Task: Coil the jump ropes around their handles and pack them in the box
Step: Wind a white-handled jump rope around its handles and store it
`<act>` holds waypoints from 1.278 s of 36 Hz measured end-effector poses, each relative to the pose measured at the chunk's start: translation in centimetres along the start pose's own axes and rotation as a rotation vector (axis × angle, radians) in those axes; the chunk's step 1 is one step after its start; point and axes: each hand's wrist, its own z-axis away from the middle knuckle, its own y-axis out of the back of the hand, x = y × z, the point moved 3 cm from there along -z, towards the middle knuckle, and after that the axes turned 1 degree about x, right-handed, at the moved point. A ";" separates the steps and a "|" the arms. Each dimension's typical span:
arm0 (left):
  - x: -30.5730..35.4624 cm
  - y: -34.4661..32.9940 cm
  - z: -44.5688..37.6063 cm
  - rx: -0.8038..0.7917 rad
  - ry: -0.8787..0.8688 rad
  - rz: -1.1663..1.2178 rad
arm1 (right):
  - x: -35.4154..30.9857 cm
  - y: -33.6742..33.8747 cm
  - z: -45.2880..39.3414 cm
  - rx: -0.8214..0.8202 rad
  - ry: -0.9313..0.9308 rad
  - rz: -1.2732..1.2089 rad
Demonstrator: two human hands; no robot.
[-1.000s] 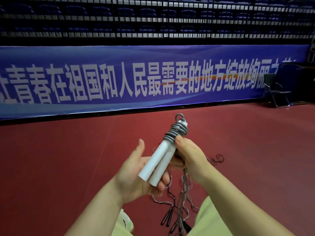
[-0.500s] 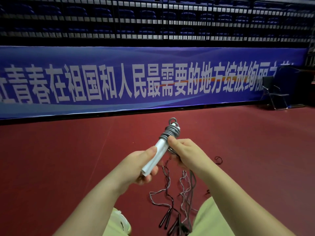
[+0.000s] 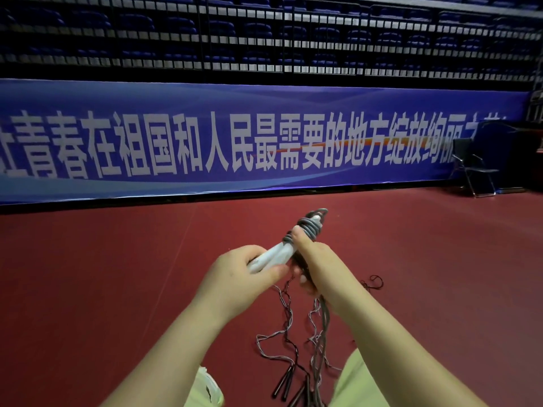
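Note:
My left hand (image 3: pixel 246 271) grips the near end of two white jump rope handles (image 3: pixel 277 254), held together and pointing up and to the right. Grey rope (image 3: pixel 308 227) is coiled around their far end. My right hand (image 3: pixel 317 259) holds the coiled part, thumb on the wraps, and the loose grey rope runs down from under it. Below my hands, several more thin ropes (image 3: pixel 289 345) with black handles (image 3: pixel 283 384) lie tangled on the red floor. No box is in view.
Red sports floor (image 3: pixel 102 289) stretches all around. A blue banner (image 3: pixel 264 136) runs along the far wall under rows of seats. A black folding chair (image 3: pixel 473 168) stands at the far right. My knees in light green fabric (image 3: pixel 355 383) show at the bottom.
My left hand has closed round the white handles; a second ago its fingers were spread. Both hands and the handles have sunk lower, and my right hand has slid along the coil.

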 end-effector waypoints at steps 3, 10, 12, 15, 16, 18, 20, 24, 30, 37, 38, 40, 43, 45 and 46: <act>0.3 -0.5 0.3 0.042 -0.047 -0.040 | -0.5 0.0 -0.2 0.043 0.078 -0.054; 0.5 -1.7 1.0 -0.519 0.231 0.688 | -2.1 0.0 0.6 -0.007 0.270 -0.123; 0.4 -1.9 1.9 -0.745 0.266 1.004 | -2.2 0.0 0.6 -0.034 0.268 -0.148; 0.0 -2.5 2.5 -0.879 0.304 1.206 | -2.2 -0.1 0.3 -0.069 0.286 -0.179; 0.1 -2.7 2.5 -0.921 0.294 1.238 | -2.2 -0.2 0.2 -0.083 0.296 -0.178; 0.3 -2.9 2.5 -0.974 0.281 1.273 | -2.1 -0.3 0.1 -0.113 0.302 -0.186; 0.4 -2.8 2.3 -0.936 0.337 1.255 | -1.9 -0.1 -0.1 -0.129 0.289 -0.189; 1.0 -1.8 2.0 -0.775 0.406 1.127 | -1.5 0.5 -0.5 -0.177 0.224 -0.142; 0.9 -0.6 1.6 -0.461 0.338 0.679 | -1.2 1.3 -0.7 -0.210 0.153 0.007; 0.9 -0.7 1.1 -0.285 0.274 0.371 | -0.9 1.1 -0.5 0.000 0.196 0.250; 0.8 -0.7 1.0 -0.271 0.255 0.324 | -0.9 1.1 -0.6 0.033 0.215 0.272; 0.8 -0.6 0.7 -0.256 0.214 0.242 | -0.8 1.0 -0.6 0.070 0.237 0.270; 1.2 0.1 0.3 -0.160 0.149 0.052 | -0.7 0.9 -0.5 0.074 0.242 0.193; 1.5 0.6 0.0 -0.079 0.095 -0.153 | -0.6 0.6 -0.5 0.043 0.206 0.089; 1.6 0.9 -0.1 -0.059 0.074 -0.248 | -0.4 0.5 -0.5 0.018 0.169 0.043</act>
